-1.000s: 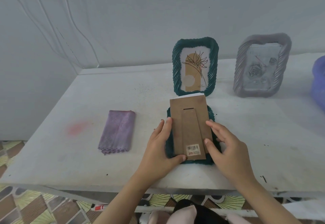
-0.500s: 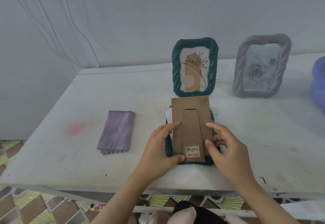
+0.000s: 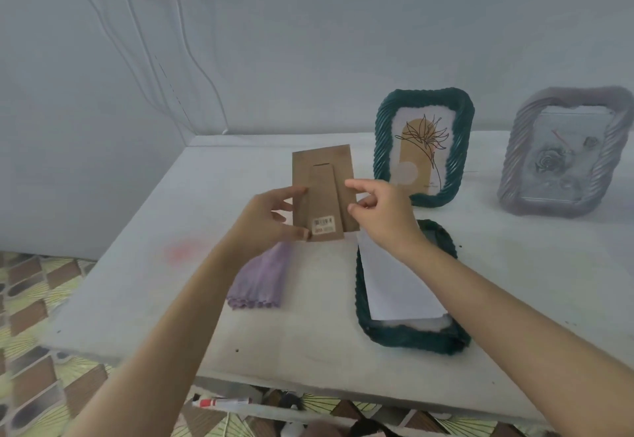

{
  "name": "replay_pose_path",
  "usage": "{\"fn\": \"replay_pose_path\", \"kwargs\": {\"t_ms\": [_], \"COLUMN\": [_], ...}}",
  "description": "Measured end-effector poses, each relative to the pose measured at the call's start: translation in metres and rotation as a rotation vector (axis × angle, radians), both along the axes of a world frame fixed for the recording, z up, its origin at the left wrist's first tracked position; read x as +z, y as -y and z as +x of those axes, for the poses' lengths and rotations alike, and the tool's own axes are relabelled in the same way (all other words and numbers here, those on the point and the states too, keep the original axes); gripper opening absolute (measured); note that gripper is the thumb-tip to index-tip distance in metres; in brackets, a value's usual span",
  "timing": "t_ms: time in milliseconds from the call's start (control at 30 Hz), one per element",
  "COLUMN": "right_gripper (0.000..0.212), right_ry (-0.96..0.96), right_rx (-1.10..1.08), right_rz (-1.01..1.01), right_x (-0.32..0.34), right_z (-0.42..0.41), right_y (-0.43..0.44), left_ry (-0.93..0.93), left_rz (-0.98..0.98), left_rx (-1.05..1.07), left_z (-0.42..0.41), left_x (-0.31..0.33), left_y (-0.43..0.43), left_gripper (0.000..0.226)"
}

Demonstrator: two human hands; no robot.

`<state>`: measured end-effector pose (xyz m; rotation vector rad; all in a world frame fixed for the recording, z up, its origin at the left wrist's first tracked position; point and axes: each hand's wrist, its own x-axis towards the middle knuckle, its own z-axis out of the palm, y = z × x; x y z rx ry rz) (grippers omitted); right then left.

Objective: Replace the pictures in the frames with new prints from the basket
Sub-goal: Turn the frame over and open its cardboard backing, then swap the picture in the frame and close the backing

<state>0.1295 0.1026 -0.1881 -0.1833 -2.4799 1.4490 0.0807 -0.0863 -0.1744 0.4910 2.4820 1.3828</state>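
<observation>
Currently: white tabletop point(image 3: 308, 333) against pale wall point(image 3: 308, 42). Left hand point(image 3: 267, 217) grips brown cardboard backing board point(image 3: 322, 189), long axis upright, barcode label point(image 3: 323, 222) lowermost; right hand point(image 3: 380, 213): hold unclear.

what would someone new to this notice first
The brown backing board stands out, held up above the table by the left hand, with the right hand at its right edge. Down to its right, a dark green frame lies face down with a white sheet exposed in its back. Behind, a second green frame with a flower print and a grey frame stand upright.
</observation>
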Motion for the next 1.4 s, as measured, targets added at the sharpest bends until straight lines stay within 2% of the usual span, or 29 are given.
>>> {"fn": "replay_pose_path", "kwargs": {"t_ms": [233, 367, 500, 600, 667, 767, 833, 900, 1033, 1133, 1267, 1400], "right_gripper": [0.05, 0.052, 0.048, 0.044, 0.04, 0.035, 0.034, 0.037, 0.045, 0.047, 0.046, 0.052], "right_ry": [0.193, 0.228, 0.244, 0.24, 0.185, 0.079, 0.045, 0.063, 0.17, 0.163, 0.161, 0.205], "right_rx": [0.09, 0.119, 0.149, 0.17, 0.157, 0.09, -0.011, -0.132, -0.239, -0.23, -0.286, -0.258], "right_rz": [0.142, 0.267, 0.36, 0.405, 0.396, 0.372, 0.397, 0.46, 0.472, 0.455, 0.361, 0.499], "right_x": [-0.022, -0.033, -0.036, -0.031, -0.024, -0.015, -0.015, -0.02, -0.036, -0.041, -0.038, -0.037], "right_z": [-0.064, -0.078, -0.077, -0.066, -0.051, -0.014, 0.017, 0.047, 0.083, 0.09, 0.088, 0.086], "right_y": [0.019, 0.021, 0.021, 0.017, 0.011, -0.005, -0.019, -0.031, -0.043, -0.044, -0.047, -0.049], "left_ry": [0.098, 0.101, 0.039, -0.031, -0.133, -0.265, -0.225, -0.182, -0.116, -0.168, -0.207, -0.204], "left_rz": [-0.134, -0.238, -0.37, -0.478, -0.434, -0.259, -0.114, -0.059, -0.063, -0.123, -0.11, -0.138], "left_rx": [0.043, 0.03, 0.02, 0.027, 0.06, 0.053, 0.002, -0.057, -0.077, -0.097, -0.093, -0.174], "left_z": [-0.057, -0.071, -0.071, -0.063, -0.054, -0.026, -0.001, 0.023, 0.051, 0.058, 0.061, 0.061], "left_x": [-0.006, -0.018, -0.029, -0.028, -0.026, -0.023, -0.024, -0.029, -0.048, -0.053, -0.055, -0.056], "left_y": [0.01, 0.011, 0.012, 0.012, 0.009, -0.005, -0.018, -0.03, -0.053, -0.062, -0.063, -0.063], "left_gripper": [0.068, 0.071, 0.074, 0.064, 0.061, 0.049, 0.041, 0.04, 0.05, 0.054, 0.057, 0.067]}}
